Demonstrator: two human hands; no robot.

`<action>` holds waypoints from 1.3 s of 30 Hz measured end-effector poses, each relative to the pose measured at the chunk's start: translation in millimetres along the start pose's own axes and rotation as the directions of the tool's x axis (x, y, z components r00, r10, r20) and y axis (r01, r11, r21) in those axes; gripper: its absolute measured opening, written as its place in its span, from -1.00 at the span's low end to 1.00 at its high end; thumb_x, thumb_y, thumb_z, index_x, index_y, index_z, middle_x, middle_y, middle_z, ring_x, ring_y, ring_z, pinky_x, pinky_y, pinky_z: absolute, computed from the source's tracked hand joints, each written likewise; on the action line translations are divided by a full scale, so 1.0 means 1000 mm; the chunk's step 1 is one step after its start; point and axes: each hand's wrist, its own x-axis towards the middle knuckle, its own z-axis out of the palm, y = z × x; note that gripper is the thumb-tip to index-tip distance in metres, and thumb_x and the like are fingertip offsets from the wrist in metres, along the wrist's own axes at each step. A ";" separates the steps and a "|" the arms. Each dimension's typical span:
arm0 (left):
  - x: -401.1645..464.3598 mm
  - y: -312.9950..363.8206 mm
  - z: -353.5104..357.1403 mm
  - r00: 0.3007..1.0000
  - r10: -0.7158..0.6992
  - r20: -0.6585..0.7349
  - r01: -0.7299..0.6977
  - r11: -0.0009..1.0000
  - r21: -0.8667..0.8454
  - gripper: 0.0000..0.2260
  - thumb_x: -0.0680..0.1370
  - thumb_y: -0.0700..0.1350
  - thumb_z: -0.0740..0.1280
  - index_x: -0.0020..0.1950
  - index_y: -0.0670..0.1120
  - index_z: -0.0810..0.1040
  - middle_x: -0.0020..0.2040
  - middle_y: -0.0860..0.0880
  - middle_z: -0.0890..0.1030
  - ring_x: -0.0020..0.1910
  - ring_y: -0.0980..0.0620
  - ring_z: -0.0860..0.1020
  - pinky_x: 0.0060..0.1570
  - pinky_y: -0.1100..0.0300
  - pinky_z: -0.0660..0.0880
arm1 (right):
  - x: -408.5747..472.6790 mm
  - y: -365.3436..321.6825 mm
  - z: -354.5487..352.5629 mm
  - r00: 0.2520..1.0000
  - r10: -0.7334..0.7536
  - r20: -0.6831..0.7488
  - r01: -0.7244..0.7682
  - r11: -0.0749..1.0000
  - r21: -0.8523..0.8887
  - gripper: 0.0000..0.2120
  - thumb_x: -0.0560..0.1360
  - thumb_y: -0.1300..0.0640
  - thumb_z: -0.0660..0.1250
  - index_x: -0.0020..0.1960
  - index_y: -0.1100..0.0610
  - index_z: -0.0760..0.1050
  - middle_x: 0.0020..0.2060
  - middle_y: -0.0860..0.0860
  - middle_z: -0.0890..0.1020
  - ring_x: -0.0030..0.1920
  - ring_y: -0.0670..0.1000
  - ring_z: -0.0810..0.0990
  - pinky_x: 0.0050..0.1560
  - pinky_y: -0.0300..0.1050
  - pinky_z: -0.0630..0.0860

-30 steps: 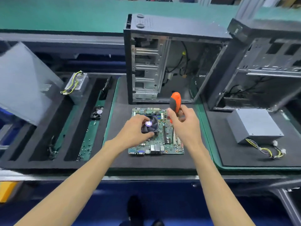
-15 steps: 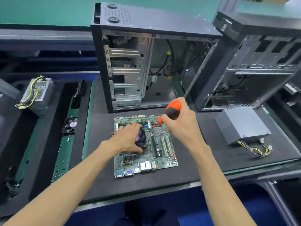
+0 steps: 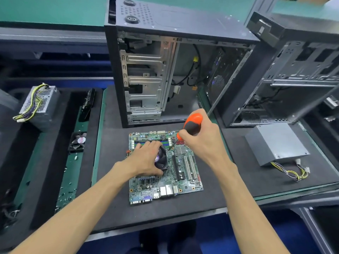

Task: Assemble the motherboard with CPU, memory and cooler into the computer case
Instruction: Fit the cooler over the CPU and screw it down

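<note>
A green motherboard (image 3: 185,178) lies flat on the black mat (image 3: 113,180) in front of me. A black cooler fan (image 3: 162,160) sits on it, and my left hand (image 3: 145,160) grips the cooler from the left, fingers curled over its top. My right hand (image 3: 203,142) holds an orange and black screwdriver (image 3: 191,125) tilted down to the left. Its tip is at the cooler's upper right corner. Behind the board stands the open black computer case (image 3: 146,74), its inside metal bays facing me.
A second open case (image 3: 293,74) stands at the right, with a grey power supply (image 3: 277,142) and its wires in front. On the left, a foam tray (image 3: 55,162) holds another power supply (image 3: 39,105) and a spare fan (image 3: 78,142).
The view has dropped closer to the board. My right hand lowered and tilted the screwdriver from upright toward the cooler's corner. My left hand stayed on the cooler.
</note>
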 end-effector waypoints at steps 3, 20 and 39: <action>0.000 0.001 0.000 1.000 0.007 -0.010 -0.007 1.000 -0.005 -0.19 0.26 0.26 0.46 0.39 -0.01 0.25 0.21 0.04 0.42 0.15 0.01 0.36 0.23 -0.01 0.27 | -0.001 -0.001 0.001 1.000 -0.014 0.007 0.014 1.000 0.004 -0.70 0.34 0.01 0.41 -0.03 0.01 0.35 -0.36 -0.03 0.60 -0.32 0.08 0.59 -0.28 0.06 0.57; -0.002 0.003 -0.003 1.000 0.006 0.002 -0.006 1.000 -0.006 -0.21 0.28 0.25 0.47 0.38 -0.03 0.26 0.22 0.03 0.42 0.15 0.01 0.35 0.25 -0.01 0.29 | 0.035 -0.049 -0.025 0.833 -0.120 0.540 0.364 0.853 -0.373 -0.75 0.36 0.14 0.49 -0.05 -0.06 0.49 -0.27 -0.18 0.59 -0.15 -0.04 0.56 -0.20 -0.14 0.42; -0.012 0.016 0.012 0.974 -0.018 -0.225 0.053 0.987 0.150 -0.16 0.25 0.43 0.26 0.37 -0.08 0.36 0.22 0.00 0.48 0.17 -0.04 0.41 0.15 0.02 0.32 | 0.085 -0.090 -0.007 0.554 0.372 0.745 0.471 0.598 -0.649 -0.66 0.56 0.02 0.29 -0.30 0.19 0.57 -0.60 -0.05 0.56 -0.57 -0.01 0.50 -0.54 -0.31 0.39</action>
